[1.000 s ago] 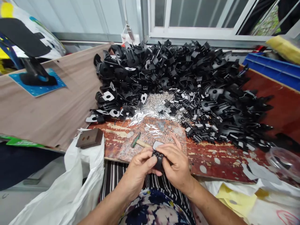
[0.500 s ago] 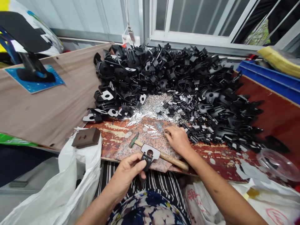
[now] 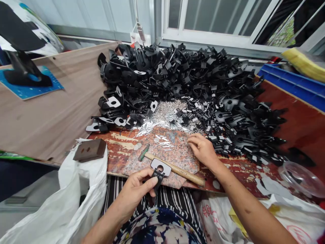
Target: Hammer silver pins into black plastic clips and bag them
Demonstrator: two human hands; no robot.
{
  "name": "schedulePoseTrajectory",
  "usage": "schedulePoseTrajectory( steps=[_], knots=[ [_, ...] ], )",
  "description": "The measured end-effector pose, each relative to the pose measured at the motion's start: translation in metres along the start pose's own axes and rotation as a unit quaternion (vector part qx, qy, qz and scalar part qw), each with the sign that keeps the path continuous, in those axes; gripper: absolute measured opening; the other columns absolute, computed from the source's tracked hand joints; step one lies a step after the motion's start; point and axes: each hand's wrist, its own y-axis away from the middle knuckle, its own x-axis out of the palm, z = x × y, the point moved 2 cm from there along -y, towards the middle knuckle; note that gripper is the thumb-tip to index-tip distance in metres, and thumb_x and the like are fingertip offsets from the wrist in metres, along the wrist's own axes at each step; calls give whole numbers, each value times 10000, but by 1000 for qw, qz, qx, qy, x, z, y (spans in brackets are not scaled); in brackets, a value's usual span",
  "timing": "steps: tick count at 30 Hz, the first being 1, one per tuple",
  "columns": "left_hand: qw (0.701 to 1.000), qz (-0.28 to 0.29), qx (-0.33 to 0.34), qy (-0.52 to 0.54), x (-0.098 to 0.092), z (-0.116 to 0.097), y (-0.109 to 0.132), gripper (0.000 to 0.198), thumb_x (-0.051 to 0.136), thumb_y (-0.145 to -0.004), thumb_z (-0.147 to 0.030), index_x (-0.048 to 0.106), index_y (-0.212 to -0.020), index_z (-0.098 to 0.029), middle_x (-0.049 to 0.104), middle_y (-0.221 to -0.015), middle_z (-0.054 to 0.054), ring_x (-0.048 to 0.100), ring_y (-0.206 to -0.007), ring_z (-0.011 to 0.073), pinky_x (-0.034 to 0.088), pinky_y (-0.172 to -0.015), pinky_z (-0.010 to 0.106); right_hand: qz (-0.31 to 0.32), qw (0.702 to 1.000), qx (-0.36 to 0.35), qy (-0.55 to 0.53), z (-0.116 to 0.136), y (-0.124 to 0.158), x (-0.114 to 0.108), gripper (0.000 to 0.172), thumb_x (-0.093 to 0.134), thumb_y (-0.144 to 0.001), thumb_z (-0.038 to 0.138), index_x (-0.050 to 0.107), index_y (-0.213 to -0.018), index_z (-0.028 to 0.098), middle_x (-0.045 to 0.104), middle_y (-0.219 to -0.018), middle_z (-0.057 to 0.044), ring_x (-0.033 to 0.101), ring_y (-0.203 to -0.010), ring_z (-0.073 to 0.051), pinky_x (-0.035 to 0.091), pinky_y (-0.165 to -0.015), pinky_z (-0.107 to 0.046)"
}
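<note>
My left hand (image 3: pixel 139 184) is closed on a black plastic clip (image 3: pixel 159 177) with a flat grey plate that has a round hole, held low over the front edge of the bench. Behind the clip lies a hammer (image 3: pixel 184 172) with a wooden handle and green head, across a speckled slab (image 3: pixel 134 166). My right hand (image 3: pixel 202 149) hovers at the slab's right side, fingertips pinched together; whatever is between them is too small to make out. To its left are loose metal pins (image 3: pixel 165 143). A heap of tiny shiny metal parts (image 3: pixel 169 111) spreads behind them.
A large pile of black clip parts (image 3: pixel 182 71) fills the back and right of the bench. A brown block (image 3: pixel 90 150) rests on a white sack (image 3: pixel 73 189) at left. On the right are a clear plastic bowl (image 3: pixel 302 178) and a blue crate (image 3: pixel 289 79).
My right hand has drawn away from the metal pins, a little to the right. My left hand keeps hold of the clip, almost in place. The view has shifted slightly.
</note>
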Motion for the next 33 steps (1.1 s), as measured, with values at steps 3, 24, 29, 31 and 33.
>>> schedulePoseTrajectory(
  steps=[3, 24, 29, 31, 33],
  knots=[
    [1000, -8, 1, 0, -2, 1, 1, 279, 715, -843, -458, 703, -778, -187, 573, -769, -5, 504, -580, 111, 438, -596, 248, -35, 996, 48, -73, -1, -3, -8, 141, 538, -902, 234, 676, -906, 208, 714, -964, -57, 676, -899, -204, 510, -840, -339],
    [813, -2, 323, -484, 17, -25, 25, 185, 588, -884, -175, 591, -702, -205, 588, -672, 13, 455, -631, 181, 335, -654, 349, 483, 750, 175, -417, 108, 32, 40, 345, 818, -704, 319, 554, -888, 194, 613, -652, 62, 563, -555, -94, 454, -550, -219],
    [886, -98, 214, -398, -17, -21, 19, 341, 578, -879, -281, 434, -580, -202, 447, -616, -19, 465, -641, 169, 347, -611, 308, 248, 962, -104, 52, 102, -24, 48, 210, 466, -945, 58, 639, -913, 173, 673, -873, -40, 593, -837, -153, 442, -743, -271],
    [937, -112, 159, -291, -28, -16, 14, 321, 588, -866, -331, 472, -598, -197, 440, -649, -20, 470, -624, 155, 377, -561, 276, 227, 949, -166, 146, 104, -41, 62, 233, 467, -940, 24, 636, -870, 167, 666, -861, -59, 570, -870, -178, 424, -753, -283],
    [972, -115, 111, -170, -34, -10, 11, 298, 619, -837, -369, 521, -621, -188, 442, -670, -23, 458, -578, 130, 399, -493, 242, 246, 936, -201, 152, 107, -50, 78, 220, 501, -945, 43, 628, -816, 168, 659, -846, -65, 549, -876, -188, 415, -765, -292]
  ],
)
